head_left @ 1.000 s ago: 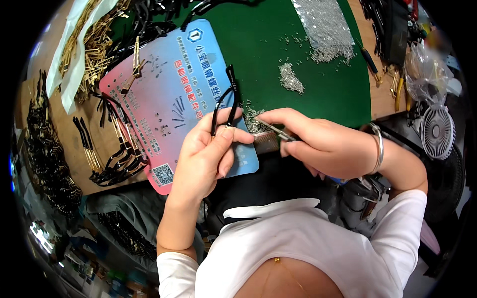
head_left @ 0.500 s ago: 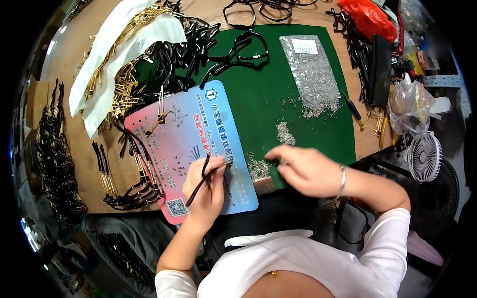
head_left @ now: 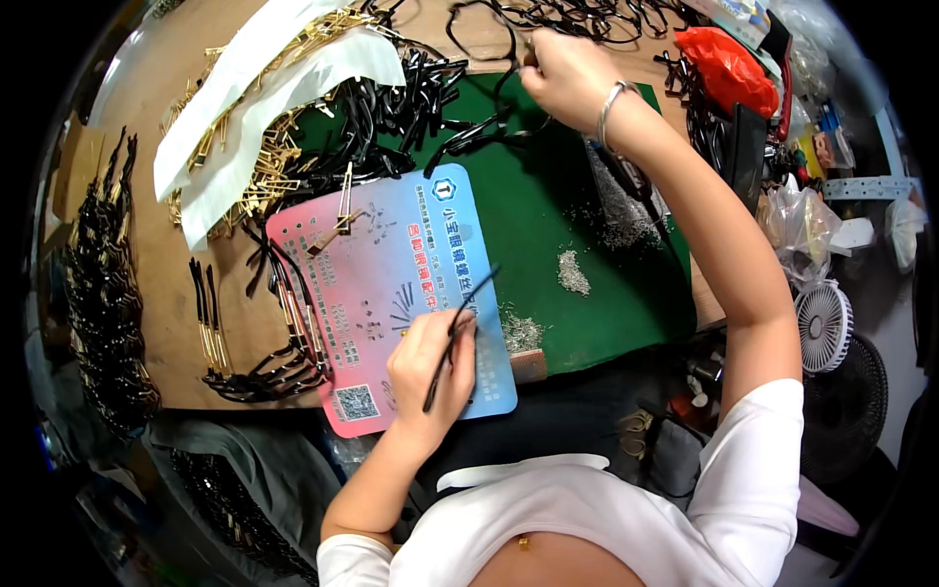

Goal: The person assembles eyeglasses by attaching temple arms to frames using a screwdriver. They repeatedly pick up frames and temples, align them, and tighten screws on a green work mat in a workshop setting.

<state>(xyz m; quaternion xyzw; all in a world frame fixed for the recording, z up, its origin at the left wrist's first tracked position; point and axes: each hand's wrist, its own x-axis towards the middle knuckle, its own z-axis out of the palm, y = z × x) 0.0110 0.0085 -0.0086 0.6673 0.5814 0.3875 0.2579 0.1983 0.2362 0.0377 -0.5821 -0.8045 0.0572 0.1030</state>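
The left hand is closed around a slim, smooth black eyeglass temple, which slants across the fingers, its upper end projecting over the glossy pink-and-blue sheet. The right hand, well apart from that temple, reaches to the far side with curled fingers beside thin-rimmed black eyeglass frames; whether it grips one I cannot tell. Between the hands, tiny silvery metal screws form a grainy heap on the flat green mat covering the wooden table.
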